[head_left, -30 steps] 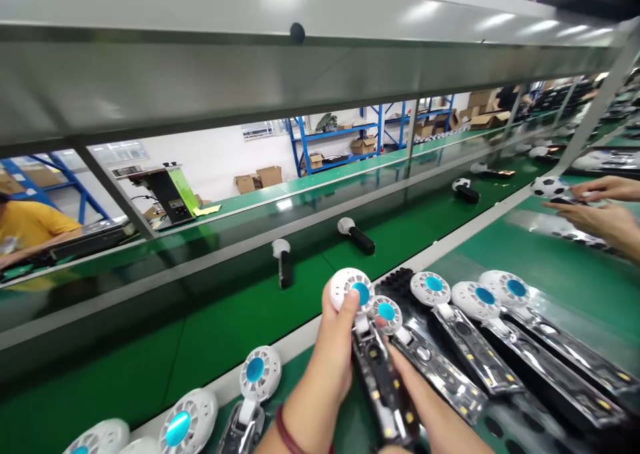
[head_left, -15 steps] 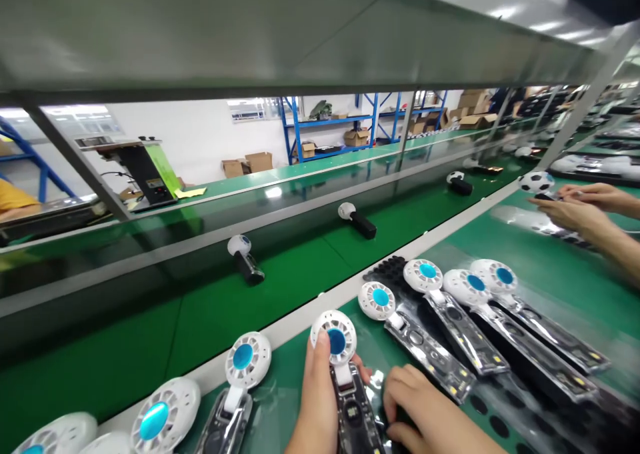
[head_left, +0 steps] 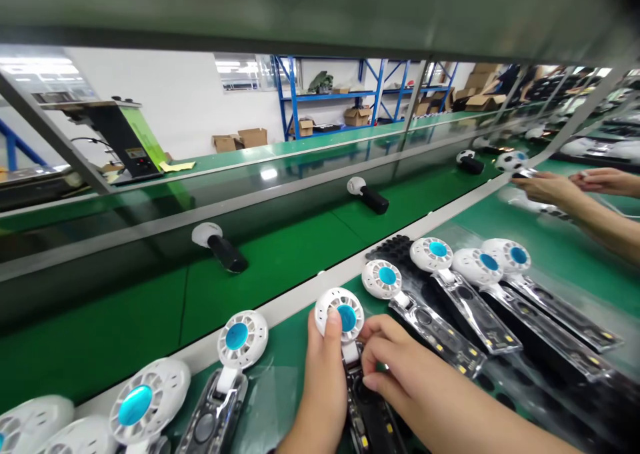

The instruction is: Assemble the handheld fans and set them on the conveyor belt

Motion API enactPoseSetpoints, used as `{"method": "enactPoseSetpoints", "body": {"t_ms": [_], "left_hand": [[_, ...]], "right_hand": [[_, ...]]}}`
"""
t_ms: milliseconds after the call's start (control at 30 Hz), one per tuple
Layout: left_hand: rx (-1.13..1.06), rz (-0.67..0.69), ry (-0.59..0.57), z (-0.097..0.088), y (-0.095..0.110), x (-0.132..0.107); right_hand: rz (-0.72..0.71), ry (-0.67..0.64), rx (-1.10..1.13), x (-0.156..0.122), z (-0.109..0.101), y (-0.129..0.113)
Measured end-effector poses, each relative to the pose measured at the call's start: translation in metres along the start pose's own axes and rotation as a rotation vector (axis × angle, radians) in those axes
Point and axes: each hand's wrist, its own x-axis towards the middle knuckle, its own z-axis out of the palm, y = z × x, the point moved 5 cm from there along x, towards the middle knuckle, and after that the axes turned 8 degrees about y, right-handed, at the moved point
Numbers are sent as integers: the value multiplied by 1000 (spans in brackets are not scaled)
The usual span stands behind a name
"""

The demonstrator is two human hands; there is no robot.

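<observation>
Bright light; white glare on the glossy dark panel (head_left: 310, 167); lower right blurred

Lower centre: left hand (head_left: 323, 381) holds white-headed device (head_left: 351, 353), thumb (head_left: 332, 337) on head (head_left: 346, 317); right hand (head_left: 400, 364) at dark handle (head_left: 371, 411). Lower right: similar devices (head_left: 465, 301) on worktop (head_left: 567, 254). Mid-frame: black-handled units (head_left: 374, 199) on green belt (head_left: 280, 257). Right: co-worker's hands (head_left: 555, 191) hold football-patterned piece (head_left: 511, 161).

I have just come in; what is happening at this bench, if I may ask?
One person's left hand holds a white-headed device with a blue disc, while the right hand is at the top of its handle. Similar devices lie on both sides. Beyond, more pieces lie on a green belt. At right, another person's hands hold a ball-patterned piece.
</observation>
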Motion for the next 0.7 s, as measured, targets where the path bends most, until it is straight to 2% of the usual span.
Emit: {"method": "enactPoseSetpoints", "body": {"t_ms": [167, 300, 500, 700], "left_hand": [[-13, -26, -24, 3, 3, -2], [-13, -47, 10, 1, 4, -3], [-10, -53, -30, 1, 5, -4], [28, -52, -19, -1, 4, -4]], "right_hand": [[1, -17, -37, 0, 2, 2], [-3, -29, -50, 1, 3, 1], [47, -44, -43, -2, 2, 2], [54, 10, -32, -5, 3, 0]]}}
